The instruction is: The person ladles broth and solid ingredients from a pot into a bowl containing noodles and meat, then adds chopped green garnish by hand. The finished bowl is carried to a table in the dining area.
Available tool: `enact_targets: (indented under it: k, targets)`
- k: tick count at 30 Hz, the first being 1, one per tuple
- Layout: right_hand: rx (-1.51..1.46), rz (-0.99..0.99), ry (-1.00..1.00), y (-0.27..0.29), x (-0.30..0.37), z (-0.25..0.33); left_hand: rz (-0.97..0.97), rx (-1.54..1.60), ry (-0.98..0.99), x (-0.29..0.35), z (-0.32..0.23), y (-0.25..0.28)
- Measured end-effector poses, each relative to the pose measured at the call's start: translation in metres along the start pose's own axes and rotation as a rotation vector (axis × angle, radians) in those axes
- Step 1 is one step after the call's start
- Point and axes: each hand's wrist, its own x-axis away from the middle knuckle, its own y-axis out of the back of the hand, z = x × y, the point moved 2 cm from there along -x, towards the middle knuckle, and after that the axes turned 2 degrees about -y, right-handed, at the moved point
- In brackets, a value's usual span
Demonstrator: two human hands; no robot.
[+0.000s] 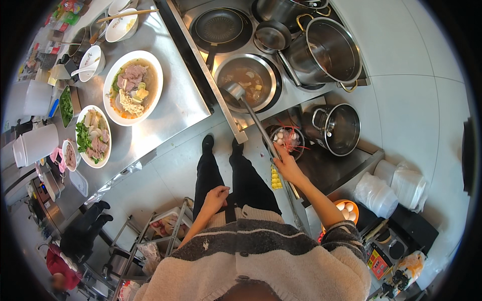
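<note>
My right hand [288,166] is wrapped round the long metal handle of a ladle [257,122]. The ladle's bowl rests at the left side of a steel pan of brown broth [244,75], where pale chunks float. My left hand [216,197] hangs in front of my waist, loosely curled, with nothing visible in it. On the steel counter to the left stands a large white bowl of soup [111,114] topped with sliced meat and shredded pale pieces. Nearer me is a second white bowl [107,153] with meat, white slices and green herbs.
A black frying pan [221,26], a small saucepan [272,36] and a tall stockpot [329,50] crowd the stove. Another lidded pot [343,129] stands lower right. Eggs fill an orange bowl [354,213]. Behind left is another person [63,268] near a metal rack [145,236].
</note>
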Motion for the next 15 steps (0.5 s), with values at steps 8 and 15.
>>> enact_targets:
  k: [8, 15]
  targets:
    - [0.086, -0.042, 0.086, -0.008, 0.006, -0.01, 0.008, -0.022, 0.003, 0.001, -0.004, 0.001]
    - [0.035, 0.024, -0.045, -0.006, 0.005, -0.012, 0.014, -0.024, -0.007, 0.001, -0.008, 0.0]
